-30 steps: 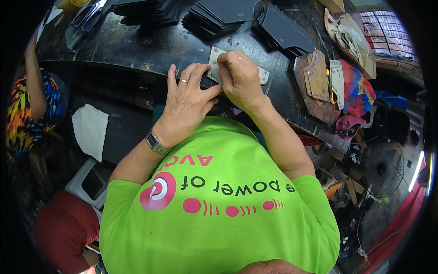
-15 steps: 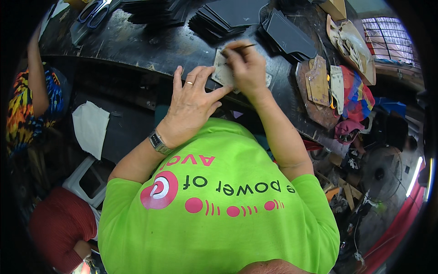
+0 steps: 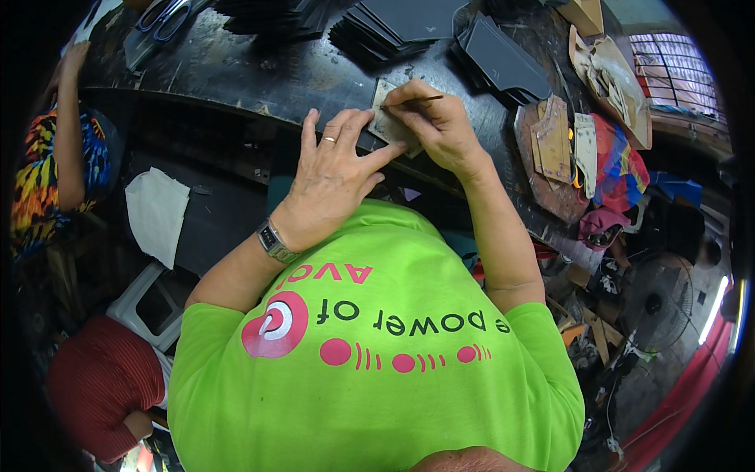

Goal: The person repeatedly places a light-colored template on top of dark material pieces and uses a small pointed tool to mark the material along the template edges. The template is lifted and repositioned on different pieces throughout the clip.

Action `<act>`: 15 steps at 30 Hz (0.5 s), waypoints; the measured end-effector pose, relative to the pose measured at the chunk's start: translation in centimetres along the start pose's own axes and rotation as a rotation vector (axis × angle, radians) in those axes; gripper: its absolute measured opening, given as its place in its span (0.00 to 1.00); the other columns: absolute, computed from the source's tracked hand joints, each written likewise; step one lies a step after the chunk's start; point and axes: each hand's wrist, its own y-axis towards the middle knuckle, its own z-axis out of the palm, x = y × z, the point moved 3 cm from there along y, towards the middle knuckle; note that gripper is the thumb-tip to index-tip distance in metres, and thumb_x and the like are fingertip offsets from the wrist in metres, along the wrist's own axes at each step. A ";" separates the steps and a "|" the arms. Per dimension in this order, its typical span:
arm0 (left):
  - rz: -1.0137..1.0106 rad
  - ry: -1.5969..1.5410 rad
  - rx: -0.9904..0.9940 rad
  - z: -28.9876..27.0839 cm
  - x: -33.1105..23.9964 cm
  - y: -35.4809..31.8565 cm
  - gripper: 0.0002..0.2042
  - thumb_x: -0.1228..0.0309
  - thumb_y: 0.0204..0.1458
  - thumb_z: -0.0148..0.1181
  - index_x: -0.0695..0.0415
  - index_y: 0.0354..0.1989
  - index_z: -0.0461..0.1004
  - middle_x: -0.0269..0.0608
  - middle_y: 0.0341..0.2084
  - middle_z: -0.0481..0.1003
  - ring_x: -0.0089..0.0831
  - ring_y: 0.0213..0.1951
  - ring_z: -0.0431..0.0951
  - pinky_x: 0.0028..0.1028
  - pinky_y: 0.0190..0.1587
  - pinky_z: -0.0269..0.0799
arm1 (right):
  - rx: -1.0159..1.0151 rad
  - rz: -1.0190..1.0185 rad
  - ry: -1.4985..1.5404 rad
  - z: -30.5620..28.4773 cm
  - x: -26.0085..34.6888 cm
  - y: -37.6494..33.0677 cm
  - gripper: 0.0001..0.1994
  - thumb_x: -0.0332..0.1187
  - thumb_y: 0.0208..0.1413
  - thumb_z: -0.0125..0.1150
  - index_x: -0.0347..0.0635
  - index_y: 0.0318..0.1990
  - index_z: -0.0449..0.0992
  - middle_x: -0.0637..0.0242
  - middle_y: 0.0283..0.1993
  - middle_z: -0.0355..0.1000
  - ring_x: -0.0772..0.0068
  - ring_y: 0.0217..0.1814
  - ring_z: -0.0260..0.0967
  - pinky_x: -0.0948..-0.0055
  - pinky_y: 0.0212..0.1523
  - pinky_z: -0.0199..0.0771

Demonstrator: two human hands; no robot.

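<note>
My left hand (image 3: pixel 326 165) lies with its fingers spread, the fingertips and thumb resting on a pale flat board (image 3: pixel 385 124) at the table's near edge. A ring and a wristwatch (image 3: pixel 274 242) are on that arm. In my right hand (image 3: pixel 440 130) a thin dark pen-like tool (image 3: pixel 433 98) is pinched between thumb and fingers, its lower end close to the board's surface. This hand covers the board's right part. Whatever lies beneath the board is hard to make out.
Stacks of dark cut pieces (image 3: pixel 503 59) stand along the table's far side, with scissors (image 3: pixel 167 17) at far left. Flat templates (image 3: pixel 553 141) lie to the right. At left, a pale sheet (image 3: pixel 157 212) lies near another person's arm (image 3: pixel 71 149). A fan (image 3: pixel 659 303) stands lower right.
My right hand has shifted slightly right and down on the board, and the pen-like tool's outer end sits lower. My left hand stays in place. The other person's arm has moved a little.
</note>
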 end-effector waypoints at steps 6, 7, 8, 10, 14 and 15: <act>-0.004 -0.005 0.002 0.0 0.0 -0.2 0.26 0.64 0.54 0.72 0.37 0.63 0.77 0.47 0.66 0.64 0.43 0.71 0.60 0.64 0.73 0.48 | 0.026 0.246 0.033 -0.2 0.8 1.2 0.04 0.24 0.63 0.63 0.37 0.44 0.78 0.57 0.36 0.80 0.65 0.37 0.80 0.68 0.41 0.79; -0.015 0.008 0.012 0.0 0.0 -0.2 0.26 0.64 0.54 0.72 0.37 0.63 0.77 0.47 0.66 0.64 0.43 0.72 0.60 0.63 0.73 0.48 | 0.079 0.207 -0.074 0.1 1.5 0.7 0.06 0.23 0.59 0.64 0.38 0.42 0.76 0.56 0.35 0.78 0.61 0.39 0.80 0.64 0.42 0.79; -0.021 0.019 0.022 0.0 0.1 -0.2 0.26 0.64 0.54 0.72 0.36 0.63 0.77 0.47 0.66 0.64 0.43 0.72 0.60 0.63 0.74 0.48 | 0.020 -0.071 -0.331 1.3 2.6 0.7 0.08 0.21 0.54 0.63 0.39 0.40 0.74 0.56 0.34 0.76 0.53 0.39 0.77 0.60 0.42 0.78; -0.019 0.020 0.031 0.1 -0.1 -0.1 0.26 0.64 0.53 0.72 0.36 0.63 0.77 0.47 0.66 0.64 0.44 0.72 0.61 0.63 0.74 0.48 | 0.053 -0.213 -0.512 2.8 3.5 -0.2 0.09 0.19 0.49 0.63 0.39 0.37 0.71 0.55 0.33 0.73 0.44 0.40 0.72 0.55 0.42 0.76; -0.006 -0.006 -0.011 0.0 -0.1 -0.3 0.25 0.65 0.53 0.73 0.37 0.62 0.78 0.46 0.67 0.64 0.43 0.72 0.60 0.63 0.74 0.48 | -0.111 0.392 0.346 0.5 0.6 -0.5 0.05 0.21 0.61 0.63 0.36 0.44 0.76 0.63 0.38 0.80 0.73 0.40 0.78 0.71 0.43 0.79; -0.007 -0.004 -0.011 0.1 -0.1 -0.3 0.25 0.65 0.53 0.73 0.37 0.62 0.78 0.46 0.67 0.64 0.43 0.72 0.60 0.63 0.74 0.47 | -0.016 0.353 0.292 -0.1 0.6 -0.5 0.05 0.24 0.66 0.62 0.37 0.47 0.77 0.66 0.40 0.81 0.81 0.42 0.77 0.75 0.44 0.80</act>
